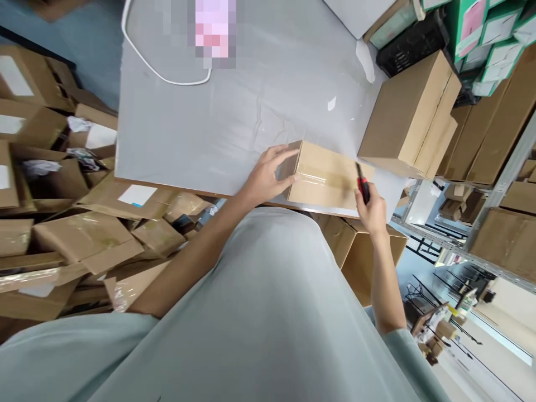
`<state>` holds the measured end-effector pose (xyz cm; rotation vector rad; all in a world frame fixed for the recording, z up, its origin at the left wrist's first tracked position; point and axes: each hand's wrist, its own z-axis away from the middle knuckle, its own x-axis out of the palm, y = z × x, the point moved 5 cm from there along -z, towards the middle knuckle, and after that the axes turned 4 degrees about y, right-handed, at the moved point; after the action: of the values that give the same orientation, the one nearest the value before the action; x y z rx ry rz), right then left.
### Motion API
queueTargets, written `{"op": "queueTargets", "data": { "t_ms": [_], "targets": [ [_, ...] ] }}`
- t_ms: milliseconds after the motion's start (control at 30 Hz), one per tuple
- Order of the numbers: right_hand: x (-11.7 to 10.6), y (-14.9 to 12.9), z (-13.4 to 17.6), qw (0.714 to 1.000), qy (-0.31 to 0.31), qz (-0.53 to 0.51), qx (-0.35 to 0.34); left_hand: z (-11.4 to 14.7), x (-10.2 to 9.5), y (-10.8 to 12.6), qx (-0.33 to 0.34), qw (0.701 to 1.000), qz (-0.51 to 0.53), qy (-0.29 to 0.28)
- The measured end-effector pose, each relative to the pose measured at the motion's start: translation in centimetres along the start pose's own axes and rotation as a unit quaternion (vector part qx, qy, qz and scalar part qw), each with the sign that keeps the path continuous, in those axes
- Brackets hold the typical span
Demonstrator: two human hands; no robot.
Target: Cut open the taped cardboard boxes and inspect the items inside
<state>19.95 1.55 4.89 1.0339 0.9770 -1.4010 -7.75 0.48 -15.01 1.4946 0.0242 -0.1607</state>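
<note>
A taped cardboard box (326, 177) lies at the front edge of the grey table. At its left end, my left hand (270, 176) grips it, thumb on the near corner and fingers on the far side. My right hand (372, 209) is closed round a red and black utility knife (363, 187), held at the box's right end. The knife's tip points away from me over the box; whether it touches the cardboard I cannot tell.
A larger cardboard box (410, 117) stands on the grey table (176, 134) at right, near a black crate (412, 44). A white cable (167, 78) curves across the far left. Piled boxes (87, 237) fill the floor at left; an open box (364, 257) is below the table edge.
</note>
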Motion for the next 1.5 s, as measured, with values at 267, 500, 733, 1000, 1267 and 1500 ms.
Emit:
{"op": "queueTargets", "data": {
  "t_ms": [267,500,733,1000,1267,1500],
  "targets": [
    [2.6,-9.8,-1.9,0.937,-0.176,0.264,-0.147,0.0,1.4,0.5,-0.018,0.996,0.014,-0.084],
    [2.9,-12.1,-2.7,0.910,-0.202,0.320,-0.173,0.2,1.3,0.0,-0.025,0.995,0.037,-0.087],
    [2.7,-13.1,-2.6,0.898,-0.206,0.346,-0.179,0.2,1.5,-0.3,-0.030,0.995,0.039,-0.089],
    [2.3,-15.4,-2.5,0.878,-0.220,0.388,-0.176,0.4,1.3,-0.4,-0.040,0.994,0.052,-0.090],
    [2.1,-14.7,-3.7,0.877,-0.225,0.374,-0.201,0.6,1.0,0.1,-0.047,0.995,0.033,-0.087],
    [1.0,-7.9,-4.3,0.862,-0.223,0.418,-0.180,0.7,0.9,0.0,-0.041,0.996,0.011,-0.083]
  ]
}}
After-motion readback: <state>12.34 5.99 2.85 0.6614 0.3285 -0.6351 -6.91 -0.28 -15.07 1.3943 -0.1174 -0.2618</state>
